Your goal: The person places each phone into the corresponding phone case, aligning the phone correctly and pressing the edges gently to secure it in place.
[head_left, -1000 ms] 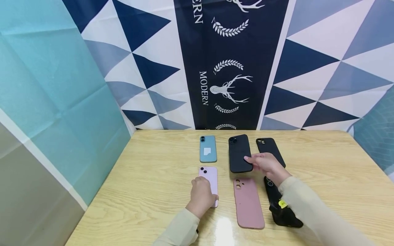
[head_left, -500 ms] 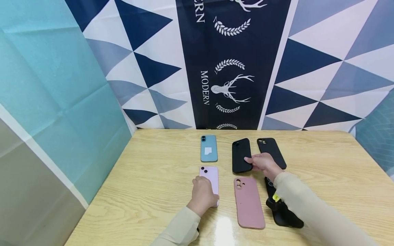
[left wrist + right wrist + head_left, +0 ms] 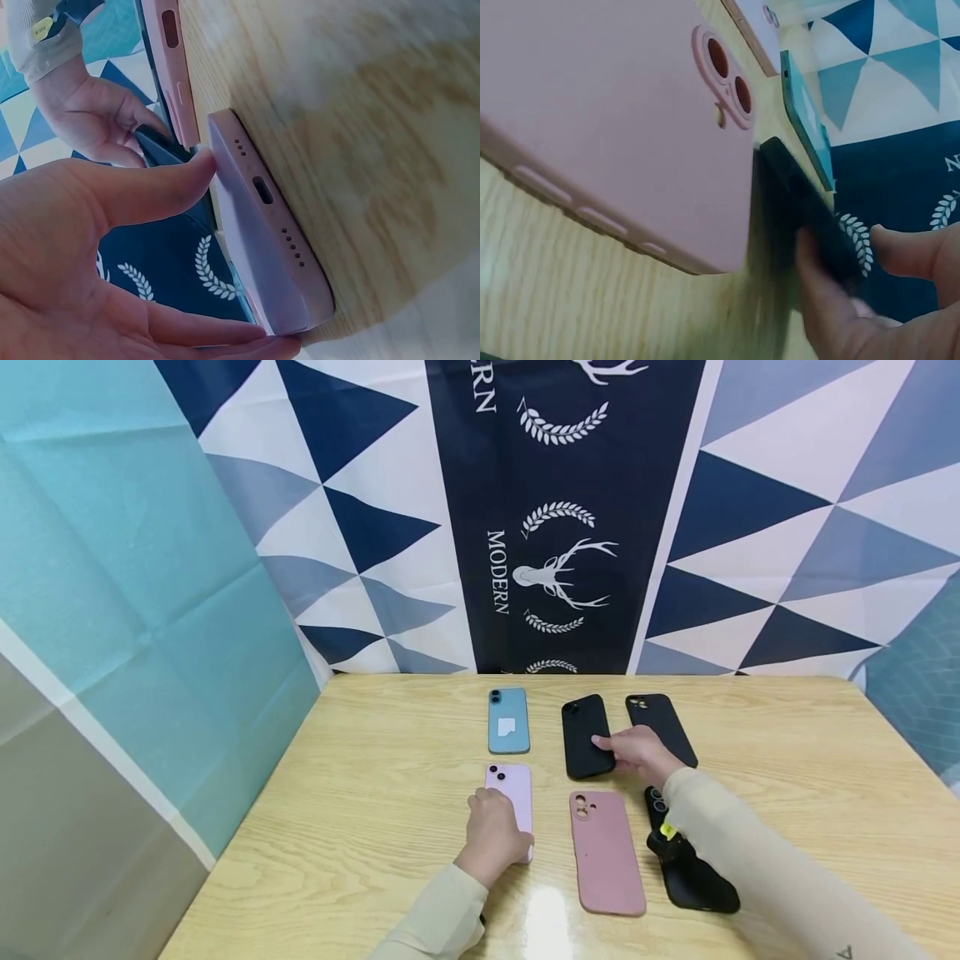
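A lilac phone (image 3: 512, 795) lies camera side up on the table. My left hand (image 3: 491, 835) holds its lower end, and in the left wrist view the thumb and fingers touch opposite edges of the lilac phone (image 3: 259, 225). Farther back, my right hand (image 3: 641, 753) pinches the right edge of a black phone (image 3: 587, 735), thumb on its back. In the right wrist view the black phone (image 3: 810, 210) stands tilted between thumb and fingers. Whether it touches the table I cannot tell. A blue phone (image 3: 508, 706) with a white sticker lies behind the lilac one.
In front of the black phone lies a pink phone case (image 3: 609, 856). A black case (image 3: 666, 727) with camera cutouts rests at the back right. Another black phone or case (image 3: 697, 885) is partly hidden under the right forearm. Patterned cloth (image 3: 555, 527) hangs behind the wooden table (image 3: 360, 827).
The black phone has tilted and looks narrower than one second ago, its top edge a little lower. My right hand still pinches it. The left hand and lilac phone have stayed put.
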Demonstrator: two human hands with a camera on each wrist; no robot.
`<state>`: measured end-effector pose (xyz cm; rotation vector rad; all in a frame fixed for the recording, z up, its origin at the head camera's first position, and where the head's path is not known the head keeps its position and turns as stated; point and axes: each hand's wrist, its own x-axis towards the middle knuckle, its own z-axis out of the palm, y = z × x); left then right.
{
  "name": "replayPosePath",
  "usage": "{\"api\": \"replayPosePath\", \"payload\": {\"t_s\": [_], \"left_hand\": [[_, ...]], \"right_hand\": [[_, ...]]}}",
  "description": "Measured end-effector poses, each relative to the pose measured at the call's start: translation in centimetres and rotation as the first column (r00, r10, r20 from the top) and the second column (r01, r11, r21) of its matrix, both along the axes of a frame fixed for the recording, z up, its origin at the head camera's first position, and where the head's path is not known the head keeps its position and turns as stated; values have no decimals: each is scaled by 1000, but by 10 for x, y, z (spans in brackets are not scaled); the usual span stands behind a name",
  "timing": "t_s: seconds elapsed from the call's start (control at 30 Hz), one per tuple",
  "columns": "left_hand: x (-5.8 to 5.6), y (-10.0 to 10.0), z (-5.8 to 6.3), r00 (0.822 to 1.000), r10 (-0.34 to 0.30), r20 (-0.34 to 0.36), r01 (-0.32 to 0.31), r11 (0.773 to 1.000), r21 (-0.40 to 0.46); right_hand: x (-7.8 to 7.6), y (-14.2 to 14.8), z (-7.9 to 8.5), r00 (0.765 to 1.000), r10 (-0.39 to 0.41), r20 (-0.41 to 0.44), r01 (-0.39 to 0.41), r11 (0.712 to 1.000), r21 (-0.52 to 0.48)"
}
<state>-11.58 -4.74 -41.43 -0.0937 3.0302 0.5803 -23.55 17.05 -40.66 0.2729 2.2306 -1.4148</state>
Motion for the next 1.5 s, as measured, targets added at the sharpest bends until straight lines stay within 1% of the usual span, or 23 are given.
{"api": "replayPosePath", "payload": {"t_s": [0.1,0.13,0.17,0.23,0.27,0.33,0.4,0.47,0.53,0.7,0.77,0.83,0.87,0.97,1.0,1.07,1.13,1.2,1.27,1.37,1.5], "left_hand": [[-1,0,0,1000,10,4,-10,1000,16],[-1,-1,0,1000,13,3,-14,1000,20],[-1,-1,0,1000,16,7,-16,1000,23],[-1,-2,0,1000,24,15,-24,999,41],[-1,-3,0,999,31,24,-32,998,55],[-1,-5,1,998,49,38,-52,995,80],[-2,-5,2,996,71,45,-76,992,106],[-3,-5,3,995,92,49,-97,989,109],[-4,-4,4,994,101,47,-105,990,94],[-3,1,2,995,87,40,-88,996,31],[-3,2,1,996,81,33,-81,997,3],[-3,3,0,996,82,26,-82,997,-11],[-4,3,0,996,82,21,-82,997,-15],[-5,4,-1,997,82,12,-82,997,-1],[-6,4,-1,997,80,9,-80,997,7],[-7,4,0,997,77,6,-77,997,24],[-8,4,0,997,77,6,-77,997,30],[-8,4,1,997,80,-2,-80,997,23],[-9,4,1,996,88,-8,-88,996,13],[-10,4,1,995,99,-20,-99,995,11],[-10,4,1,994,110,-23,-110,994,26]], "right_hand": [[0,1,3,1000,28,11,-28,1000,4],[0,1,3,999,34,10,-34,999,21],[1,2,4,999,50,1,-50,997,55],[4,2,5,995,90,-37,-84,985,153],[6,2,5,992,110,-59,-95,973,209],[9,2,4,984,151,-97,-112,939,327],[12,2,4,975,179,-135,-111,908,403],[13,2,4,971,184,-154,-102,898,429],[13,4,4,967,191,-168,-99,890,444],[11,8,7,959,218,-179,-107,869,482],[10,9,9,959,223,-177,-112,867,486],[7,12,11,956,223,-193,-104,867,487],[5,14,12,950,229,-212,-97,863,496],[-2,23,13,929,248,-273,-65,838,541],[-5,27,13,919,256,-299,-48,826,561],[-10,35,12,907,268,-325,-21,799,601],[-14,43,9,904,267,-334,3,777,630],[-16,49,6,904,268,-332,17,756,655],[-17,53,3,907,272,-321,15,741,671],[-16,56,-2,918,259,-299,10,740,673],[-16,57,-5,925,241,-293,15,749,662]]}}
